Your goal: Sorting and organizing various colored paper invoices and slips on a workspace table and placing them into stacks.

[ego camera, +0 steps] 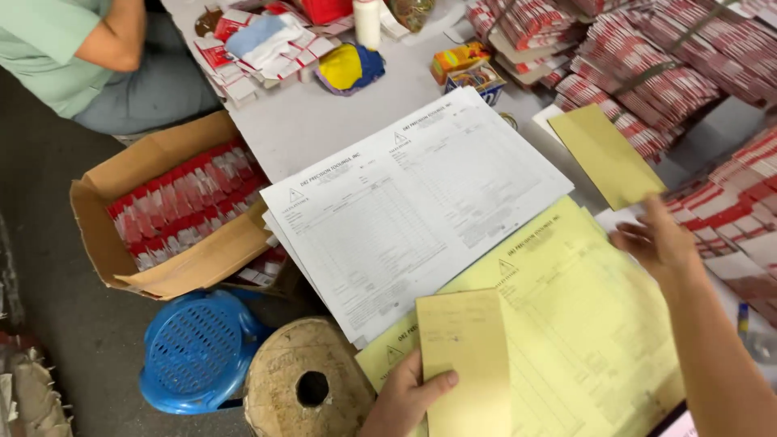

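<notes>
Your left hand (402,398) pinches a small tan slip (465,356) at the table's near edge — keep the thumb flat on its corner so it stays square over the yellow forms (583,307). Your right hand (657,239) reaches with fingers spread, holding nothing, toward a second tan slip (605,154) lying farther back beside the red-and-white packs (647,89). Count: two tan slips, two stacks of white forms (405,210), one cardboard box (174,210) and one blue stool (198,350).
</notes>
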